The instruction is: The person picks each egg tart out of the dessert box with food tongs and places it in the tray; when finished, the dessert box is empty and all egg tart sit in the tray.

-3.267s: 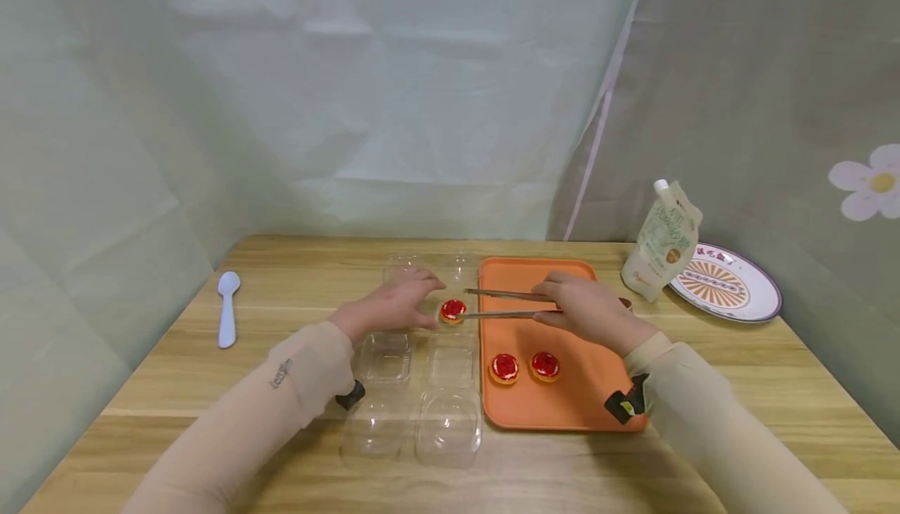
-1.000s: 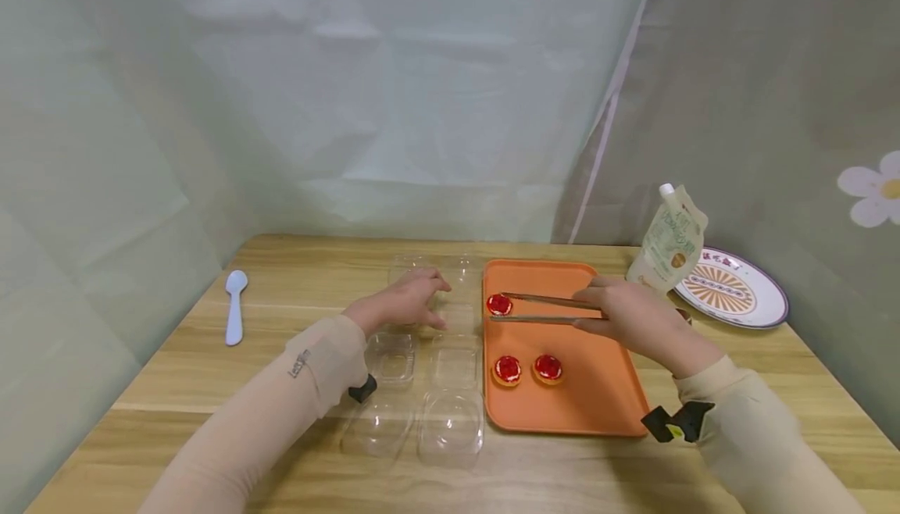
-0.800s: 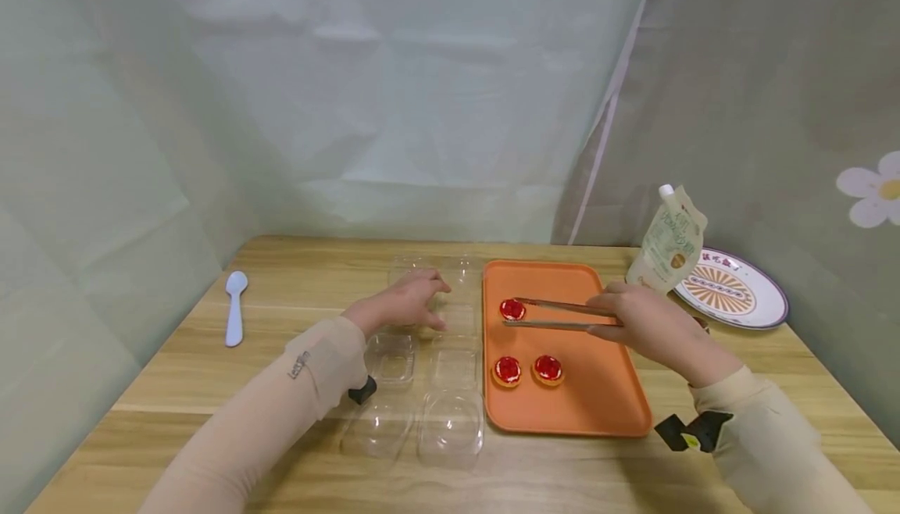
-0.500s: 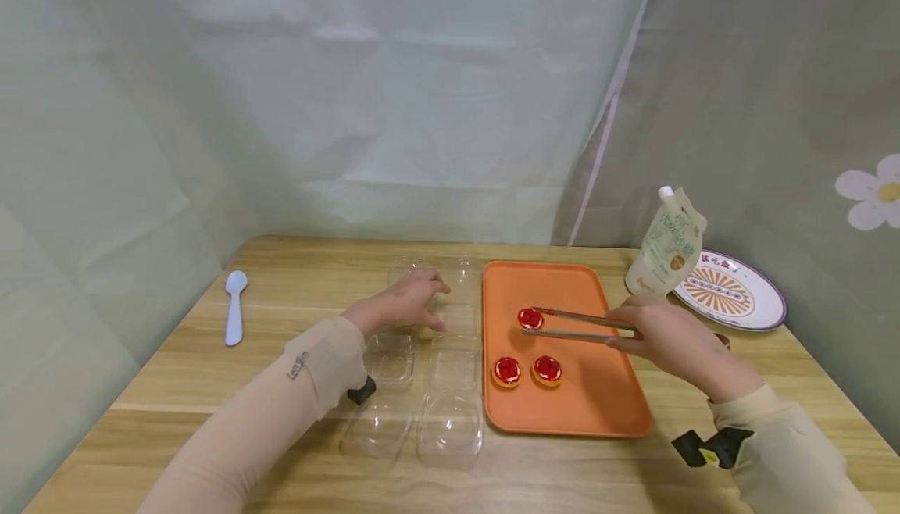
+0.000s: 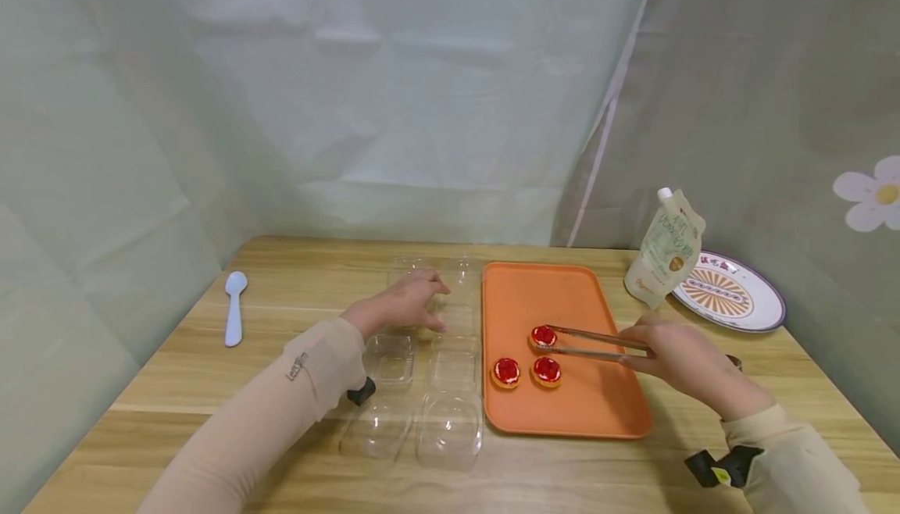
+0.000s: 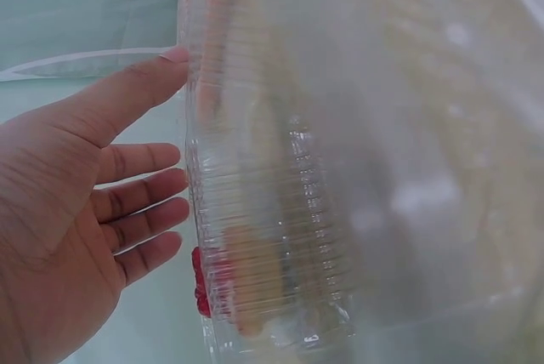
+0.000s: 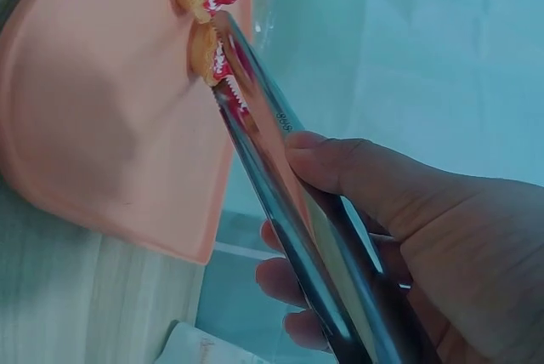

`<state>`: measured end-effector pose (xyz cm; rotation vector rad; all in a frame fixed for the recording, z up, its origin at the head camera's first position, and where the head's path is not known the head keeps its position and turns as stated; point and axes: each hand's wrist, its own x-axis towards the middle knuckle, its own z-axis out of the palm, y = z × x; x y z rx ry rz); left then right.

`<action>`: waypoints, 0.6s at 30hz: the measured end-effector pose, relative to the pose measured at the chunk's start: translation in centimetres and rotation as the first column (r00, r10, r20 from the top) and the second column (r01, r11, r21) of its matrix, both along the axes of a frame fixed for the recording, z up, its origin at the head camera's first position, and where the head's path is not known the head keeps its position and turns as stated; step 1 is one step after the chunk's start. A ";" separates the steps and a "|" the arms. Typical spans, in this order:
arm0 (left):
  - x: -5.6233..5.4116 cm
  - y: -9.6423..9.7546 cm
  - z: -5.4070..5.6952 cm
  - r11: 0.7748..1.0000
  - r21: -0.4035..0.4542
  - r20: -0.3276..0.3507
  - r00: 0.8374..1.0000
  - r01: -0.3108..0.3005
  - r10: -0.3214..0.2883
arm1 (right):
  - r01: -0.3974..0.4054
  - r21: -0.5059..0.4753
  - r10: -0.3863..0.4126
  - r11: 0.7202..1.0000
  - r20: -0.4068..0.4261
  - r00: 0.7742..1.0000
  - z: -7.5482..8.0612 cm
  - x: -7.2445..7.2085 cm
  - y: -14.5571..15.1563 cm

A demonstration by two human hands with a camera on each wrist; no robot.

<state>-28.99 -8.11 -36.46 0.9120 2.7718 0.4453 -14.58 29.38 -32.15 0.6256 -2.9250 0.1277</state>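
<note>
My right hand (image 5: 685, 354) grips metal tongs (image 5: 598, 345), thumb on one arm and fingers on the other. The tong tips lie on either side of a red-topped tart (image 5: 544, 337) over the orange tray (image 5: 591, 408). In the right wrist view that tart (image 7: 204, 54) is low against the tray surface. Two more tarts sit nearer me: a left one (image 5: 505, 373) and a right one (image 5: 546, 372). My left hand (image 5: 404, 301) hovers with relaxed, spread fingers by a clear plastic container (image 5: 453, 319). In the left wrist view, another tart (image 6: 246, 270) shows through the clear plastic.
More clear containers with domed parts (image 5: 450, 424) stand left of the tray. A pale spoon (image 5: 234, 307) lies at the far left. At the back right are an upright pouch (image 5: 664, 252) and a patterned plate (image 5: 731, 291).
The tongs and the tart at their tips have moved from over the containers onto the tray, rightwards and towards me, close to the other two tarts. My left hand has hardly moved.
</note>
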 end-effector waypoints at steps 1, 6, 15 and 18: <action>0.0 0.0 0.0 1.000 0.002 0.001 1.000 0.000 0.000 | 0.008 -0.002 -0.008 1.000 0.003 1.000 -0.1 0.0 0.1; 0.3 -0.4 0.5 1.000 0.015 0.006 1.000 -0.001 0.000 | 0.020 -0.020 -0.020 1.000 0.008 1.000 -0.4 0.1 0.4; 1.3 -2.2 2.2 0.997 0.076 -0.020 1.000 0.020 -0.018 | 0.033 -0.059 -0.033 0.998 0.001 0.999 -0.2 0.5 1.1; 1.6 -3.1 2.8 0.996 0.091 -0.048 0.999 0.019 -0.014 | 0.043 -0.072 -0.044 0.996 -0.021 0.999 0.0 0.6 1.0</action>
